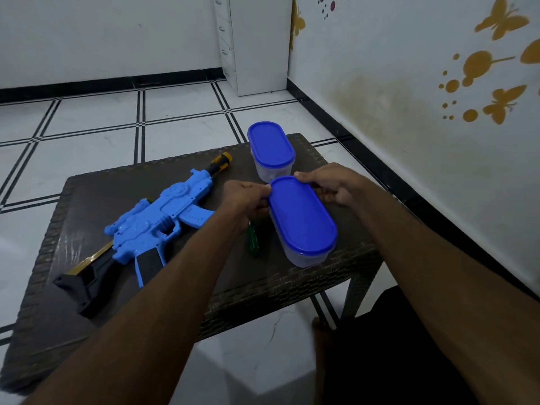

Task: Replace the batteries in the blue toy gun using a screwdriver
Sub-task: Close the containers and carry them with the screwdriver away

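The blue toy gun lies on its side on the left half of the dark woven table, black stock toward me, yellow-tipped barrel pointing away. A green-handled screwdriver lies between the gun and a clear oval container with a blue lid. My left hand grips the far left edge of that lid. From the other side, my right hand holds the lid's far right edge. What the container holds is hidden by the lid.
A second clear container with a blue lid stands behind the first, near the table's far edge. A white wall with yellow butterfly stickers runs along the right. White tiled floor surrounds the table, and a white cabinet stands in the corner.
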Available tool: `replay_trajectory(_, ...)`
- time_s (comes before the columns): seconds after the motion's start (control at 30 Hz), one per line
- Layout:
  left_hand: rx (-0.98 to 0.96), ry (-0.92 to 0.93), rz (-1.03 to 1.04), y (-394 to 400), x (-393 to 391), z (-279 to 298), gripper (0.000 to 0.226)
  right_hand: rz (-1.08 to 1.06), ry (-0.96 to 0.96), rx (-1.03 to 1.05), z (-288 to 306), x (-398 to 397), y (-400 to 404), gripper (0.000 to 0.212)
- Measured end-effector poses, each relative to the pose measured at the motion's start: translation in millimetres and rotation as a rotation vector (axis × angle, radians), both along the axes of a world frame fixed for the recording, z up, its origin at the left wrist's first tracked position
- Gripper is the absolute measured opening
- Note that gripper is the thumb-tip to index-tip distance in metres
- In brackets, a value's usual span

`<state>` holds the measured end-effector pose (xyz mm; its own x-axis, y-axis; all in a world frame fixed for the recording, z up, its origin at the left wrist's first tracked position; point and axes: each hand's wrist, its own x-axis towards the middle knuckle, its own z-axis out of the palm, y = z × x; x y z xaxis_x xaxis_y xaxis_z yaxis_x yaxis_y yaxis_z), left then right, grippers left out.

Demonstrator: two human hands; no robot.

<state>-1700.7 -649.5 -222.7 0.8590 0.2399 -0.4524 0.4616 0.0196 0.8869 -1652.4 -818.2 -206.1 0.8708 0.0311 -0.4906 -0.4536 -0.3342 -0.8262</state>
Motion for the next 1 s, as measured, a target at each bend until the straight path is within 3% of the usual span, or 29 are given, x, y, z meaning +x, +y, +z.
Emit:
replay_trajectory(0.13,-0.03,0.008,0.049,-1.7,-1.1,-0.4,0.005,-0.006,0.029,0.067,-3.2,2.4,0.4,0.028)
replay_trajectory(0.27,0.002,-0.033,0.068,-4.3,-3.5,-3.0,0.005,-0.014,-0.052,-0.001,-0.1,-3.4,4.0,0.023)
replay_trajectory(0.43,0.286,-0.167,0.026,-1.1,-18.3,-13.3,0.029,-0.04,-0.237,-0.089,-2.5,-17.4,9.9,0.024)
replay_trajectory(0.53,0.196,-0.136,0.023,-1.7,-40.7,-7.4,0.039,0.052,-0.287,-0.189,4.1,-34.1,5.7,0.028)
replay_trajectory(0.7,0.053,0.081,-0.235,-6.8,-76.0,10.6,0.046,0.089,-0.181,-0.161,3.7,-59.3,-14.4,0.035)
replay_trajectory(0.83,0.033,0.149,-0.362,-4.8,-83.6,9.8,0.046,0.118,-0.069,-0.104,8.2,-70.1,-29.6,0.023)
replay_trajectory(1.0,0.026,0.153,-0.461,-5.8,-84.2,1.7,0.044,0.163,0.007,-0.087,5.3,-70.8,-37.3,0.026)
